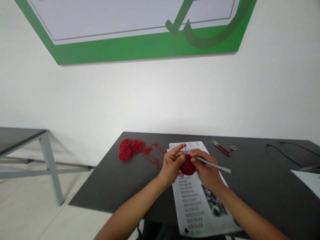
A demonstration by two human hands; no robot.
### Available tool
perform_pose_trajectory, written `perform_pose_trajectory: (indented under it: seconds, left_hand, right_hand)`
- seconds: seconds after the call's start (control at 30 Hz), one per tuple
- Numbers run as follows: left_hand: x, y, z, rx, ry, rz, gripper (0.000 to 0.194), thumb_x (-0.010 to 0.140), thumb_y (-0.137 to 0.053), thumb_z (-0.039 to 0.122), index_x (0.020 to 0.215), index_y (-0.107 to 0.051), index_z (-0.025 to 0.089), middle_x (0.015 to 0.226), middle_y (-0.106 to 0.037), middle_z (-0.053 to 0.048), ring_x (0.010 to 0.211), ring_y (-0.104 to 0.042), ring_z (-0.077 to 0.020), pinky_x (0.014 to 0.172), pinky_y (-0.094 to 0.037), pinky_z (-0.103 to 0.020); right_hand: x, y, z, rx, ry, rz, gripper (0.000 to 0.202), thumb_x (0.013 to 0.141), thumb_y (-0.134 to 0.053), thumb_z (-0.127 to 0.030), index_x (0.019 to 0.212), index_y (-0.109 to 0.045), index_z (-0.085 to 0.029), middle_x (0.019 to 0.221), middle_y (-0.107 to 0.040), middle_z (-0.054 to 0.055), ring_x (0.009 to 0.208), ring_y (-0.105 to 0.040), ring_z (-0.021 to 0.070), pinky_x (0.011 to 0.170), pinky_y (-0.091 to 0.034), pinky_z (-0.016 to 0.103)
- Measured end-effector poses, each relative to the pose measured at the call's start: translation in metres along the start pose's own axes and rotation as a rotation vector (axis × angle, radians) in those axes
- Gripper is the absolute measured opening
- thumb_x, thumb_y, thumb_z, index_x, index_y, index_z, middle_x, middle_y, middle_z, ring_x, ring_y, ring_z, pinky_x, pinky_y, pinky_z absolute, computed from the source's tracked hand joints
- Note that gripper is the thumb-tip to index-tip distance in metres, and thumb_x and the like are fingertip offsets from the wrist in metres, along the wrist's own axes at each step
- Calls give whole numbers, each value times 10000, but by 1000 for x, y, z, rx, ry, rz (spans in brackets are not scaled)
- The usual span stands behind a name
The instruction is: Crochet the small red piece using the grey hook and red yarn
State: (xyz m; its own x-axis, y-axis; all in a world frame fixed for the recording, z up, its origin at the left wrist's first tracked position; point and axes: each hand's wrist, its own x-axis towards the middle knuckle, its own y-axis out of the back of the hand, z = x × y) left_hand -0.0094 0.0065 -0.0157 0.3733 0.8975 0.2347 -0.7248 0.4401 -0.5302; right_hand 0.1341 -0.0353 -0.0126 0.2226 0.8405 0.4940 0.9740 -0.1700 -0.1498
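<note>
Between both hands is a small rounded piece of red crochet (188, 165), held over a printed sheet. My left hand (172, 163) pinches its left edge, with a strand of red yarn running over the raised index finger. A grey-handled crochet hook (215, 164) is gripped by my right hand (206, 168), its handle pointing right and its tip hidden near the top of the work. Loose yarn from the red yarn ball (125, 150) trails across the table towards my left hand.
The printed pattern sheet (186, 203) lies under my hands on the dark table (105, 186). Red-handled thread snips (221, 148) and a small metal ring (233, 148) lie at the back right. Glasses (287, 155) and white paper (308, 180) are far right; another table (22, 138) stands left.
</note>
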Motion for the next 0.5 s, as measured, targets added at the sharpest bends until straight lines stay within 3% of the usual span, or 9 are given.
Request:
perform_pose_trajectory:
  seconds: [0.2, 0.37, 0.5]
  left_hand:
    - [2, -1, 7, 100, -102, -10, 550, 674, -917, 370, 1167, -770, 176, 771, -734, -26, 647, -617, -102, 634, -483, -216]
    - [2, -1, 10, 151, -118, -19, 534, 678, -911, 377, 1155, -779, 178, 778, -744, -44, 625, -618, -112, 596, -479, -220]
    - [3, 1, 8, 149, -147, -41, 475, 707, -896, 344, 1144, -785, 197, 786, -750, -41, 620, -616, -104, 592, -483, -214]
  right_hand:
    - [-1, 4, 2, -19, 103, -30, 230, 903, -702, -494, 922, -774, -276, 966, -733, 42, 916, -684, 210, 813, -547, 322]
    - [-4, 2, 0, -23, 138, 35, 372, 938, -587, -604, 901, -749, -271, 927, -713, 35, 907, -669, 202, 840, -523, 320]
    - [-4, 1, -2, -8, 174, 48, 370, 956, -572, -583, 866, -724, -258, 884, -697, 31, 876, -667, 205, 827, -527, 334]
